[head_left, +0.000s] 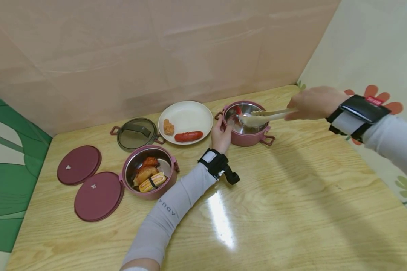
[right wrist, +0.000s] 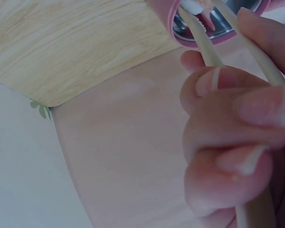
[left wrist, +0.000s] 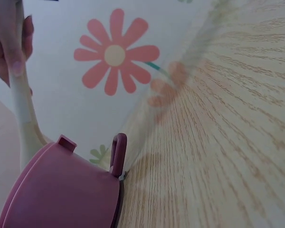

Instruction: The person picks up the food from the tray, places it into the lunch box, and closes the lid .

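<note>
My right hand (head_left: 310,102) holds beige tongs (head_left: 274,116), its fingers curled round their arms in the right wrist view. The tips of the tongs reach into a pink steel-lined pot (head_left: 245,140) at the back right. In that pot lies a small red piece (head_left: 238,110), partly hidden; its kind is unclear. My left hand (head_left: 221,138) grips the pot's left rim beside a handle, thumb at the edge. In the left wrist view, the pot's side (left wrist: 66,190) and one handle (left wrist: 118,154) show, but the left hand does not.
A white plate (head_left: 186,113) bears a sausage (head_left: 188,136) and a fried piece (head_left: 169,127). Nearer stands a second pink pot (head_left: 149,195) with several food pieces. A glass lid (head_left: 137,141) and two maroon lids (head_left: 79,165) lie leftward. A wall borders the table's back.
</note>
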`<state>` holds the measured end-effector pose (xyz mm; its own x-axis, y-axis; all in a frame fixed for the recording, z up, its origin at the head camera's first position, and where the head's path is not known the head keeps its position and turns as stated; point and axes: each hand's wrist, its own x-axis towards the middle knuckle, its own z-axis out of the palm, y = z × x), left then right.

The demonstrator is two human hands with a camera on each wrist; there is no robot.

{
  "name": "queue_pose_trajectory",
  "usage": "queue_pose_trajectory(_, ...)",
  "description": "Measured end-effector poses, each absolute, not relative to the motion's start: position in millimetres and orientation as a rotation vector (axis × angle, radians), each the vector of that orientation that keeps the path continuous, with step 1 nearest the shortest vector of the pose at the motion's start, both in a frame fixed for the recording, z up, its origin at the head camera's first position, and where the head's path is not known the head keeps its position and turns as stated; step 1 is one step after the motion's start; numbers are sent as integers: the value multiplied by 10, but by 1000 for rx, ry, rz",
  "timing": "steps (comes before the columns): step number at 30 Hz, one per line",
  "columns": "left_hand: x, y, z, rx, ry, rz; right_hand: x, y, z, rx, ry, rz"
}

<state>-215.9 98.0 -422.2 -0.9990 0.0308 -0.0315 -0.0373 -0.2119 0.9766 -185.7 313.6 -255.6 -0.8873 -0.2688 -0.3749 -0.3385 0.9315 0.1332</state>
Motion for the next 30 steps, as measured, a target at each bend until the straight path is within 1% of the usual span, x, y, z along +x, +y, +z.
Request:
queue_pose_trajectory(17,-2165,958,-4237,-50,1981,2371,-1919,3029,-2549,-403,2690,283)
queue_pose_trajectory(24,-2157,951,-4233,-99,1984,2362,-1864,3084,-2559,-352,2679,239)
queue_pose_trajectory(30,-2137,917,-4208,-82,1958,2392,-1811,3133,-2492,-307,2659,182)
